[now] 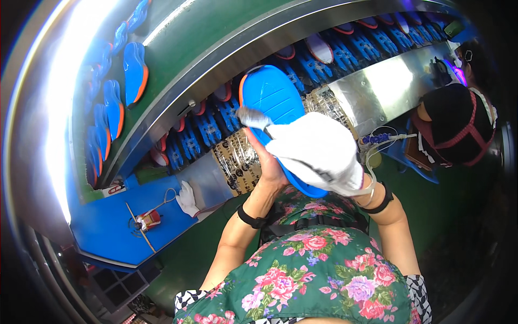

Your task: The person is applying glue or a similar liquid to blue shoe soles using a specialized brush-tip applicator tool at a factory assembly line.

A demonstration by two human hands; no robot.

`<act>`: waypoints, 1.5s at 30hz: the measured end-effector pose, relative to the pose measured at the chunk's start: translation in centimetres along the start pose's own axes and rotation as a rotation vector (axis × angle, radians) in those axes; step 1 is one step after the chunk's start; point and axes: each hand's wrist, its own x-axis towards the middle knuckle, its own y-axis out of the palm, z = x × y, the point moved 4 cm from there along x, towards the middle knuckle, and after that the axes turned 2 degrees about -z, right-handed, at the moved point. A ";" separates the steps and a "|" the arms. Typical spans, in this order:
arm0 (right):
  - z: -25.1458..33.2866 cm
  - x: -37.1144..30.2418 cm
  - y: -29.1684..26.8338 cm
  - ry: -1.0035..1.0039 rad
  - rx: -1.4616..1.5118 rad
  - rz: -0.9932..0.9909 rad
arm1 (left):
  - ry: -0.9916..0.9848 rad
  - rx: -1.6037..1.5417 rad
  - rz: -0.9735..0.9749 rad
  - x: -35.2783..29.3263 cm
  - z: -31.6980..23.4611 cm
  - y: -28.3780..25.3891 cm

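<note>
In front of me a blue shoe sole [274,93] with an orange edge is held up at a tilt. My bare left hand [270,164] grips it along its left side, the fingers partly hidden behind it. My right hand [318,148] wears a white knitted glove and is closed around a brush. The grey bristles of the brush [253,117] lie over the sole's left edge, close to my left fingertips. The brush handle is mostly hidden by the glove.
Several blue-and-orange soles [135,74] lie on a green conveyor belt [178,59] to the left. Blue racks [345,52] holding shoe parts line the space under its metal rail. A red pot [148,221] and a white glove [187,198] rest on a blue table [108,232]. A co-worker [456,121] is at right.
</note>
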 end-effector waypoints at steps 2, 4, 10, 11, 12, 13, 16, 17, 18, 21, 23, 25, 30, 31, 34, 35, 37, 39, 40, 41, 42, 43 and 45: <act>-0.9 0.0 -0.6 0.017 0.044 -0.018 | 0.071 0.370 -0.234 0.8 0.3 1.1; -2.1 0.2 -1.5 0.043 -0.006 -0.088 | 0.129 0.834 -0.464 0.8 0.3 2.3; -1.0 -0.3 0.3 -0.036 -0.047 -0.020 | 0.092 0.864 -0.494 0.6 -1.6 1.2; -1.1 -0.3 -0.2 -0.035 0.001 -0.019 | 0.095 0.909 -0.429 0.8 -1.9 1.0; -1.4 -0.2 -0.7 -0.023 0.038 -0.030 | 0.098 0.856 -0.443 1.1 -2.0 0.7; -1.7 -0.1 -1.1 -0.017 0.039 -0.049 | 0.101 0.803 -0.456 1.4 -2.0 0.5; -2.1 -0.3 -1.2 -0.067 -0.027 -0.055 | 0.086 0.800 -0.502 1.5 -2.0 0.2; -1.9 -0.5 -0.8 -0.098 -0.039 -0.046 | 0.054 0.749 -0.538 1.3 -2.1 -0.3; -1.3 -0.5 -0.3 -0.097 0.001 -0.062 | -0.005 0.870 -0.452 1.0 -2.4 -0.1; -1.8 0.2 -1.9 0.029 0.295 -0.053 | -0.073 0.381 -0.052 2.0 -1.6 0.9; -3.0 -0.1 -2.8 0.043 0.148 -0.207 | 0.127 0.911 -0.497 1.8 -2.6 0.3; -2.2 -0.1 -3.0 0.018 0.059 -0.152 | 0.145 0.892 -0.555 2.2 -2.2 1.2; -1.8 -1.0 -2.0 0.048 0.148 -0.110 | 0.006 0.709 -0.356 2.9 -3.9 -1.5; -2.3 -1.1 -2.1 0.155 0.252 -0.099 | -0.012 0.633 -0.274 3.2 -3.6 -0.9; -2.7 -1.3 -2.6 0.096 0.125 -0.178 | -0.076 0.544 -0.173 4.2 -2.1 1.6; -2.3 -1.7 -2.3 0.016 0.009 -0.159 | -0.102 0.614 -0.234 4.3 -1.6 2.1; -1.9 -2.2 -1.1 -0.007 0.039 -0.147 | -0.140 0.618 -0.179 4.6 -1.4 2.0; -2.2 -2.3 -1.6 0.065 0.245 -0.083 | -0.180 0.621 -0.126 5.0 -1.5 1.7; -2.8 -2.3 -1.5 0.148 0.336 -0.134 | -0.158 0.639 -0.097 5.3 -2.1 1.4; -3.4 -2.4 -1.4 0.231 0.427 -0.185 | -0.136 0.657 -0.068 5.3 -2.5 1.3; -3.8 -2.5 -1.7 0.262 0.371 -0.224 | -0.104 0.631 -0.115 5.5 -2.1 1.7; -3.7 -2.6 -1.7 0.266 0.372 -0.227 | -0.109 0.631 -0.119 5.7 -2.2 1.7; -2.2 -2.6 -1.4 0.032 0.044 -0.157 | -0.046 0.703 -0.095 6.2 -2.8 2.0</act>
